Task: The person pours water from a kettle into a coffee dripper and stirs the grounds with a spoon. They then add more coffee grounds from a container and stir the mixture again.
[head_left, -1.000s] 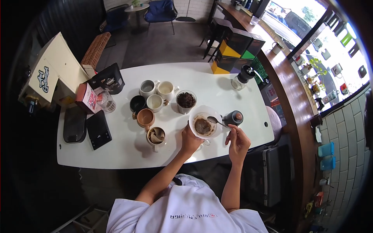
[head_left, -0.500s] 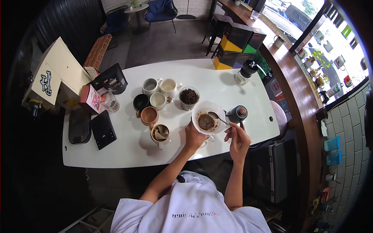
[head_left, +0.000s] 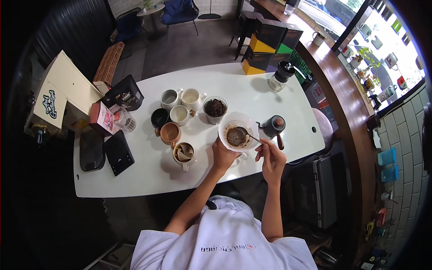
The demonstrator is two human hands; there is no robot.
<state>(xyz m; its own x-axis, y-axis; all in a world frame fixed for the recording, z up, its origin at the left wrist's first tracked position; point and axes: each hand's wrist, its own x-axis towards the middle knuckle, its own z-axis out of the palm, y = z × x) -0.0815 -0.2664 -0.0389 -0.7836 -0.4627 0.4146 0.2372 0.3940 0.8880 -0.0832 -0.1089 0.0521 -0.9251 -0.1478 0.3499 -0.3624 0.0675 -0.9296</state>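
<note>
Dipping lower than a moment ago, the spoon (head_left: 246, 134), pinched in the right hand (head_left: 270, 158), is entering the dripper (head_left: 237, 131), centre frame, gripped by the left hand (head_left: 223, 156); hard scraping risks tearing the wet filter.

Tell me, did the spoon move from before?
Yes. The spoon bowl was by the white dripper's right rim; now it dips toward the dripper's middle, into the wet grounds.

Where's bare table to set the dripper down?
Bare: the near-left stretch of the table, between the scale and the filter cup; also the far strip behind the mugs, up to the grinder. Crowded: the cup cluster left of the dripper, and the kettle tight on its right.
</note>
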